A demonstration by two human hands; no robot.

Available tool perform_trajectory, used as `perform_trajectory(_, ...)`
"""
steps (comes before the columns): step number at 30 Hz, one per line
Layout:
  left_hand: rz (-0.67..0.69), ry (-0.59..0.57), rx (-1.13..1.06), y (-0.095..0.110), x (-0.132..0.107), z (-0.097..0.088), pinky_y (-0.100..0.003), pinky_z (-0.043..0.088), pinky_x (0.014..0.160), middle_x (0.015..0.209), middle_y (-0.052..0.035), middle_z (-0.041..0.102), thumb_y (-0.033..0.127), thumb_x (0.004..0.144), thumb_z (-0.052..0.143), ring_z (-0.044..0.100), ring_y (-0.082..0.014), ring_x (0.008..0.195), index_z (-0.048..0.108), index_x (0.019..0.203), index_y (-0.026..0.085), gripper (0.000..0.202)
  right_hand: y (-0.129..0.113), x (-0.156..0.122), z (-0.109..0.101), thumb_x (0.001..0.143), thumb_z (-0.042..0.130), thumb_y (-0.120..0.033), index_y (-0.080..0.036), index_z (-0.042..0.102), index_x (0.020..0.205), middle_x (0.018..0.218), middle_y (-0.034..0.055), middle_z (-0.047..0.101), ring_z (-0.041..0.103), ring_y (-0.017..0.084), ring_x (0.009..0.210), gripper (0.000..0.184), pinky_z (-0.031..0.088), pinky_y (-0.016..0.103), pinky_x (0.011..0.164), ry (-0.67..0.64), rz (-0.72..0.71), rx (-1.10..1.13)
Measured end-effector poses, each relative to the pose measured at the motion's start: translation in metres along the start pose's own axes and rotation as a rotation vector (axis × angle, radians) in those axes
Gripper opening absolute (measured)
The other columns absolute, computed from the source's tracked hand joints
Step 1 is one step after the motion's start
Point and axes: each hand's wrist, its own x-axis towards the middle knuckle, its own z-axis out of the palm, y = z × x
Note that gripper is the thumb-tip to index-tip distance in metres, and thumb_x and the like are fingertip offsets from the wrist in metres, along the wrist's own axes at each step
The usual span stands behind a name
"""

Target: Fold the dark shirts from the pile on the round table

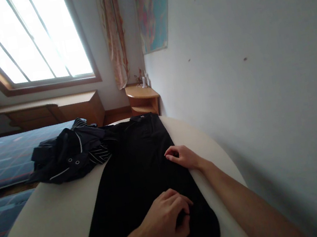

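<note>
A black garment (137, 171) lies spread flat along a round white table (50, 219). My left hand (167, 221) rests on its near part with the fingers curled and pinched into the cloth close to the right edge. My right hand (182, 156) sits farther along that same right edge, fingers bent and pressed on the fabric border. Both forearms come in from the bottom of the view.
A heap of dark clothes with white trim (69, 154) lies at the table's far left. Beyond are a bed with a blue checked cover (2, 158), a wooden corner shelf (142, 96), a window (25, 40) and a white wall (261, 76) close on the right.
</note>
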Motion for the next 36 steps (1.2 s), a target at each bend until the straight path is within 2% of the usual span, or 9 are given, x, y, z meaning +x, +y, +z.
perform_trajectory(5, -0.085, 0.140, -0.005, -0.005, -0.009, -0.005, -0.025, 0.048, 0.067, 0.082, -0.0008, 0.066, 0.007, 0.071, 0.050, 0.061, -0.0141, 0.070, 0.048, 0.091, 0.023, 0.025, 0.002, 0.000, -0.001, 0.090, 0.061, -0.036, -0.019, 0.072, 0.100, 0.091, 0.0026, 0.075, 0.067, 0.017, 0.082, 0.022, 0.048, 0.028, 0.076, -0.011, 0.008, -0.003)
perform_trajectory(8, -0.126, 0.059, 0.009, -0.005, -0.012, -0.011, -0.029, 0.050, 0.075, 0.089, -0.0009, 0.066, 0.008, 0.068, 0.050, 0.062, -0.0157, 0.077, 0.051, 0.111, 0.023, 0.046, 0.001, -0.001, -0.001, 0.090, 0.060, -0.037, -0.020, 0.071, 0.100, 0.091, 0.0025, 0.074, 0.066, 0.017, 0.081, 0.023, 0.048, 0.028, 0.075, -0.014, 0.008, -0.002)
perform_trajectory(12, -0.102, -0.035, 0.015, 0.001, -0.010, -0.011, -0.038, 0.050, 0.087, 0.092, -0.0013, 0.065, 0.014, 0.064, 0.060, 0.063, -0.0196, 0.084, 0.038, 0.141, 0.021, 0.080, -0.002, -0.002, -0.002, 0.090, 0.060, -0.038, -0.020, 0.071, 0.100, 0.090, 0.0024, 0.074, 0.066, 0.017, 0.081, 0.024, 0.047, 0.028, 0.075, -0.015, 0.017, 0.003)
perform_trajectory(16, -0.163, -0.060, 0.115, 0.005, -0.005, 0.001, -0.044, 0.047, 0.089, 0.090, -0.0030, 0.068, 0.026, 0.075, 0.068, 0.063, -0.0221, 0.084, 0.063, 0.119, 0.023, 0.045, -0.003, -0.002, -0.002, 0.090, 0.060, -0.038, -0.019, 0.071, 0.100, 0.089, 0.0026, 0.074, 0.066, 0.017, 0.080, 0.024, 0.047, 0.028, 0.074, -0.014, 0.024, 0.002)
perform_trajectory(19, -0.112, -0.021, 0.141, 0.006, -0.003, 0.005, -0.041, 0.045, 0.089, 0.088, -0.0029, 0.069, 0.026, 0.084, 0.064, 0.062, -0.0199, 0.083, 0.070, 0.099, 0.024, 0.017, -0.001, -0.001, -0.001, 0.091, 0.060, -0.039, -0.019, 0.071, 0.100, 0.088, 0.0026, 0.074, 0.065, 0.017, 0.079, 0.025, 0.047, 0.028, 0.073, -0.015, 0.024, 0.008)
perform_trajectory(23, 0.116, -0.007, 0.157, 0.009, -0.005, 0.004, -0.032, 0.044, 0.083, 0.094, -0.0007, 0.070, 0.023, 0.093, 0.057, 0.061, -0.0149, 0.083, 0.068, 0.108, 0.027, 0.018, 0.002, 0.000, 0.000, 0.091, 0.059, -0.039, -0.019, 0.071, 0.100, 0.088, 0.0026, 0.074, 0.065, 0.016, 0.079, 0.025, 0.047, 0.028, 0.074, -0.012, 0.010, 0.009)
perform_trajectory(28, 0.382, -0.224, 0.283, 0.007, -0.008, 0.011, -0.029, 0.042, 0.072, 0.109, 0.0036, 0.071, 0.032, 0.100, 0.055, 0.062, -0.0129, 0.092, 0.063, 0.114, 0.029, 0.016, 0.003, 0.001, 0.000, 0.091, 0.059, -0.037, -0.019, 0.072, 0.100, 0.087, 0.0025, 0.074, 0.065, 0.016, 0.076, 0.024, 0.048, 0.027, 0.073, -0.010, 0.002, -0.024)
perform_trajectory(31, 0.415, -0.326, 0.281, 0.005, -0.008, 0.010, -0.029, 0.043, 0.071, 0.112, 0.0040, 0.070, 0.038, 0.100, 0.055, 0.063, -0.0124, 0.092, 0.061, 0.117, 0.027, 0.020, 0.002, 0.000, 0.000, 0.091, 0.059, -0.036, -0.019, 0.072, 0.099, 0.088, 0.0025, 0.073, 0.064, 0.016, 0.077, 0.023, 0.048, 0.028, 0.073, -0.007, -0.005, -0.049)
perform_trajectory(36, 0.353, -0.391, 0.234, 0.008, -0.007, -0.010, -0.029, 0.044, 0.077, 0.113, 0.0028, 0.070, 0.038, 0.096, 0.061, 0.063, -0.0148, 0.098, 0.062, 0.116, 0.027, 0.022, -0.001, 0.001, 0.001, 0.089, 0.060, -0.029, -0.020, 0.072, 0.102, 0.095, 0.0047, 0.072, 0.064, 0.017, 0.083, 0.019, 0.049, 0.029, 0.078, 0.006, -0.055, -0.104)
